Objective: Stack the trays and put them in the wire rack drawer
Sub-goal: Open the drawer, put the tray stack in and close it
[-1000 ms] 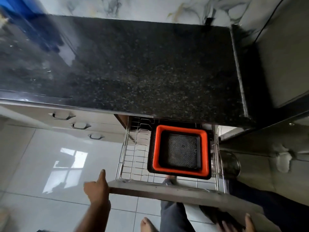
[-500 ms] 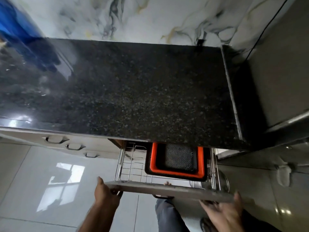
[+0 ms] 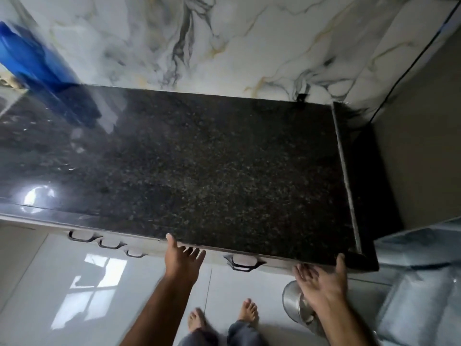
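The wire rack drawer is pushed in under the black granite counter (image 3: pixel 212 166); only its front panel with a dark handle (image 3: pixel 243 262) shows. The orange and black trays are hidden inside. My left hand (image 3: pixel 183 258) rests flat against the drawer front at its left end, fingers spread. My right hand (image 3: pixel 321 283) is flat at the right end, thumb up at the counter corner. Neither hand holds anything.
Three more drawer handles (image 3: pixel 109 244) run along the cabinet to the left. A steel pot (image 3: pixel 296 303) stands on the glossy white floor by my right wrist. My bare feet (image 3: pixel 222 318) are below. A blue object (image 3: pixel 32 61) sits at the counter's far left.
The drawer slid from half open to fully shut, hiding the trays. Both hands followed it in to the cabinet front, and the view tilted up toward the marble wall.
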A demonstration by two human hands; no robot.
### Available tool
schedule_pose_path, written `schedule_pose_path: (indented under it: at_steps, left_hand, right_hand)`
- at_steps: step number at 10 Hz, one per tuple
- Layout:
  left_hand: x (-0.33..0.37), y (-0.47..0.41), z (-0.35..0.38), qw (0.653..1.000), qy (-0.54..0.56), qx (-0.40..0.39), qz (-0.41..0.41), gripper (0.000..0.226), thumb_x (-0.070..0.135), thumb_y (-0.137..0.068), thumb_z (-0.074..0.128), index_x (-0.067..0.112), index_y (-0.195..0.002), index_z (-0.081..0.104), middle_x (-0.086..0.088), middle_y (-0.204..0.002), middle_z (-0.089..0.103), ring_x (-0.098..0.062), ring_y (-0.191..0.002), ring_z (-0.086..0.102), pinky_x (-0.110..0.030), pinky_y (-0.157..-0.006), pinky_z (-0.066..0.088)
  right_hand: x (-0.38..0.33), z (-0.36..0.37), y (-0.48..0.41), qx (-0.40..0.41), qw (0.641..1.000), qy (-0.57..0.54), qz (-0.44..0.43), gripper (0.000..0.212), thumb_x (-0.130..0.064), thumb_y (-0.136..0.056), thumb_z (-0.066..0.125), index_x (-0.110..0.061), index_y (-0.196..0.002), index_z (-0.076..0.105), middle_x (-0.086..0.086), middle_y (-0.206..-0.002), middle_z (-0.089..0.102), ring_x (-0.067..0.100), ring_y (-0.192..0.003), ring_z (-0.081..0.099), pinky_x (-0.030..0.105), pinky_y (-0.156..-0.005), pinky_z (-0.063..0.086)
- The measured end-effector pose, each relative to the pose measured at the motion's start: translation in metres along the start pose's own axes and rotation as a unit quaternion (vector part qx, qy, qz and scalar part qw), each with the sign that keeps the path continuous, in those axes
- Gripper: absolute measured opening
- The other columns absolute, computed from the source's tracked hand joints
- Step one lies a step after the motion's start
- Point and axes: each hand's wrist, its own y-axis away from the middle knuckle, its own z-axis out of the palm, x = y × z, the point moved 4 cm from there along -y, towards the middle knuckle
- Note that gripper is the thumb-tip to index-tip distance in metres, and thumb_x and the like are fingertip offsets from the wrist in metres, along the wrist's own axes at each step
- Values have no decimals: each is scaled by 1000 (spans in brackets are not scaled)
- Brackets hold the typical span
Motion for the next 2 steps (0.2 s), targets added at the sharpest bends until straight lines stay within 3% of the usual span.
schedule_pose_path:
  at_steps: [1,2]
  left_hand:
    - [12,13,10,998,-64,-11,21,84,70,-88,42,10,-145,36,-17,-153,39,-34,-136,41,-52,-115,28]
    - [37,28,25,979,-170,9,114,82,74,-85,40,19,-147,36,-10,-155,40,-34,-140,37,-56,-111,28]
  right_hand:
    - [-14,13,12,-22,995,92,45,95,-64,-82,61,2,-146,36,19,-148,44,31,-145,37,47,-124,24]
    - [-45,28,39,12,992,120,25,91,-54,-86,64,-5,-153,28,22,-158,32,33,-149,30,48,-122,25]
